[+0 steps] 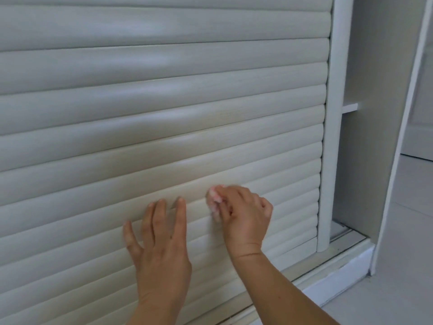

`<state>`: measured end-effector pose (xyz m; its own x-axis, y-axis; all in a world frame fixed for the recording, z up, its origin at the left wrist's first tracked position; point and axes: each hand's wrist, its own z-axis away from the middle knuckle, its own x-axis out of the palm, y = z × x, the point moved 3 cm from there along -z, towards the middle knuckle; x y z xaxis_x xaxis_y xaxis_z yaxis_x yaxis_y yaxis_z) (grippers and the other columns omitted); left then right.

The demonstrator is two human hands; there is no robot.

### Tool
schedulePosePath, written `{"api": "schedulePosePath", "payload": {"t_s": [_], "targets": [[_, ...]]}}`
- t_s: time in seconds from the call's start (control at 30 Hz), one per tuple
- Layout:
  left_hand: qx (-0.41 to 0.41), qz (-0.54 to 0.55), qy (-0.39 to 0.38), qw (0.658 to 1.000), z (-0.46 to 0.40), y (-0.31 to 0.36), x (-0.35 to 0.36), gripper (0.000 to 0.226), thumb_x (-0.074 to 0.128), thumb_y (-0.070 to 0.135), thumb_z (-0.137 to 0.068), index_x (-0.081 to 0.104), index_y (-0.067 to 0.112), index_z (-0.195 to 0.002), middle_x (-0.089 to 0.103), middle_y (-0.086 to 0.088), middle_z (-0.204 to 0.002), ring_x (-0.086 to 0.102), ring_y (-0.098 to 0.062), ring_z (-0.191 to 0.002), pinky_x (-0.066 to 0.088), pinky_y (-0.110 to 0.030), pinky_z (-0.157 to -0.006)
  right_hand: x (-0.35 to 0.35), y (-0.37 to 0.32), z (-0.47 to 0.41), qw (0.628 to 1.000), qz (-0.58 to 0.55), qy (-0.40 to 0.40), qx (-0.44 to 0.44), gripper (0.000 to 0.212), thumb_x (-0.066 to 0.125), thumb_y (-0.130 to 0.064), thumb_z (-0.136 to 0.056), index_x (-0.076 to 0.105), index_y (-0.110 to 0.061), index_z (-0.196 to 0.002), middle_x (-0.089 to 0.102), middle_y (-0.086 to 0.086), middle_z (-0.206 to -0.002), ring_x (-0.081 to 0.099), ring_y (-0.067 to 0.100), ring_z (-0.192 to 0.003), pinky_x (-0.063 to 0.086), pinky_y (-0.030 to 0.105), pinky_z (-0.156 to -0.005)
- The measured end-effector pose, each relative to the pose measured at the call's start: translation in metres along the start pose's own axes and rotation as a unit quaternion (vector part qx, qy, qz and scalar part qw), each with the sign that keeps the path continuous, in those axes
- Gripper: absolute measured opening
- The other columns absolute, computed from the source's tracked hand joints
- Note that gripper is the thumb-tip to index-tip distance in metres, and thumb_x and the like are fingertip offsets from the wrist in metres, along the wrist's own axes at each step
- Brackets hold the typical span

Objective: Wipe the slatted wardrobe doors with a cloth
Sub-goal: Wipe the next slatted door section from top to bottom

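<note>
Pale pink, the cloth [214, 202] sits bunched in the curled fingers of the right hand [243, 214], low on the slatted door [164, 102] (left hand [161, 240] flat, fingers straight, bracing). Best to follow each groove lengthwise, pressing evenly toward the frame [328, 148].

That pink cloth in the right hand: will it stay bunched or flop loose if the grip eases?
The cloth is probably soft and floppy: it sits crumpled inside the right hand, bulging past the fingers. It looks light, one hand hiding most of it. On the rounded slats of the door it likely slides easily.
</note>
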<state>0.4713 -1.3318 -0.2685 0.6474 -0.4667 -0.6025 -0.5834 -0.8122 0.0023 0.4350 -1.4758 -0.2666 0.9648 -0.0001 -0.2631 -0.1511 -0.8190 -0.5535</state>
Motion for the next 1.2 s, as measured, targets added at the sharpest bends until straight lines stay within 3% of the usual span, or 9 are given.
{"api": "schedulePosePath", "payload": {"t_s": [0.1, 0.23, 0.3, 0.47, 0.57, 0.63, 0.8, 1.03, 1.2], "targets": [[0.029, -0.014, 0.008, 0.999, -0.015, 0.009, -0.006, 0.077, 0.033, 0.001, -0.058, 0.041, 0.017, -0.133, 0.035, -0.016, -0.136, 0.032, -0.033, -0.128, 0.009, -0.059, -0.104, -0.01, 0.041, -0.023, 0.978, -0.076, -0.001, 0.194, 0.014, 0.05, -0.038, -0.087, 0.064, -0.041, -0.084, 0.066, -0.012, -0.084, 0.061, 0.005, -0.078, 0.037, 0.035, -0.089], [0.04, -0.028, 0.012, 0.999, -0.026, 0.016, -0.007, 0.079, 0.039, -0.003, -0.054, 0.048, 0.015, -0.131, 0.038, -0.019, -0.134, 0.032, -0.035, -0.128, 0.009, -0.059, -0.104, -0.023, 0.055, -0.044, 0.89, -0.212, 0.064, 0.399, 0.03, 0.053, -0.031, -0.093, 0.058, -0.043, -0.067, 0.062, -0.024, -0.061, 0.056, -0.009, -0.062, 0.037, 0.036, -0.099], [0.041, -0.029, 0.016, 0.999, -0.027, 0.015, -0.008, 0.076, 0.037, -0.003, -0.056, 0.05, 0.015, -0.129, 0.039, -0.019, -0.133, 0.032, -0.035, -0.127, 0.011, -0.06, -0.104, -0.02, 0.038, -0.047, 0.9, -0.227, 0.095, 0.361, 0.028, 0.047, -0.032, -0.091, 0.061, -0.048, -0.073, 0.066, -0.019, -0.072, 0.062, -0.004, -0.069, 0.044, 0.041, -0.095], [0.052, -0.036, 0.025, 0.998, -0.029, 0.009, -0.01, 0.067, 0.031, 0.005, -0.065, 0.053, 0.012, -0.127, 0.044, -0.018, -0.132, 0.036, -0.033, -0.125, 0.014, -0.061, -0.103, -0.002, -0.016, -0.032, 0.984, -0.1, 0.082, 0.125, 0.033, 0.045, -0.034, -0.084, 0.068, -0.028, -0.106, 0.066, -0.004, -0.112, 0.063, 0.023, -0.095, 0.047, 0.035, -0.08], [0.045, -0.033, 0.03, 0.998, -0.029, 0.01, -0.011, 0.066, 0.035, 0.004, -0.064, 0.05, 0.009, -0.128, 0.041, -0.016, -0.132, 0.035, -0.032, -0.125, 0.013, -0.059, -0.104, 0.013, -0.035, -0.004, 0.999, -0.043, -0.001, -0.026, 0.037, 0.04, -0.028, -0.091, 0.054, -0.027, -0.126, 0.056, 0.001, -0.133, 0.053, 0.021, -0.121, 0.037, 0.04, -0.097], [0.049, -0.034, 0.026, 0.998, -0.028, 0.015, -0.009, 0.066, 0.037, 0.003, -0.063, 0.05, 0.008, -0.128, 0.039, -0.017, -0.134, 0.033, -0.032, -0.127, 0.01, -0.058, -0.105, 0.017, -0.025, 0.002, 0.997, -0.018, -0.048, -0.052, 0.047, 0.039, -0.025, -0.089, 0.043, -0.029, -0.135, 0.046, -0.001, -0.144, 0.037, 0.016, -0.134, 0.022, 0.042, -0.106], [0.093, -0.048, 0.004, 0.994, -0.03, 0.029, -0.003, 0.068, 0.03, 0.003, -0.067, 0.048, 0.01, -0.132, 0.037, -0.017, -0.141, 0.027, -0.032, -0.134, 0.007, -0.059, -0.107, -0.001, 0.03, -0.03, 0.984, -0.006, -0.143, 0.111, 0.057, 0.033, -0.024, -0.1, 0.009, -0.042, -0.148, -0.005, -0.019, -0.155, -0.001, 0.0, -0.143, -0.004, 0.038, -0.113], [0.081, -0.051, 0.001, 0.995, -0.034, 0.043, 0.002, 0.076, 0.045, -0.005, -0.06, 0.049, 0.013, -0.133, 0.029, -0.02, -0.145, 0.02, -0.038, -0.137, 0.005, -0.062, -0.108, -0.027, 0.085, -0.075, 0.973, -0.045, -0.098, 0.205, 0.05, 0.028, -0.026, -0.103, 0.013, -0.039, -0.149, 0.005, -0.016, -0.158, 0.014, 0.003, -0.142, -0.002, 0.045, -0.114], [0.081, -0.06, -0.021, 0.995, -0.032, 0.044, 0.001, 0.077, 0.039, -0.003, -0.061, 0.045, 0.014, -0.136, 0.027, -0.019, -0.146, 0.018, -0.037, -0.138, 0.004, -0.059, -0.109, -0.044, 0.128, -0.09, 0.94, -0.092, -0.062, 0.321, 0.047, 0.028, -0.027, -0.103, 0.019, -0.04, -0.147, 0.04, -0.011, -0.145, 0.037, 0.012, -0.132, 0.011, 0.041, -0.117]]}}
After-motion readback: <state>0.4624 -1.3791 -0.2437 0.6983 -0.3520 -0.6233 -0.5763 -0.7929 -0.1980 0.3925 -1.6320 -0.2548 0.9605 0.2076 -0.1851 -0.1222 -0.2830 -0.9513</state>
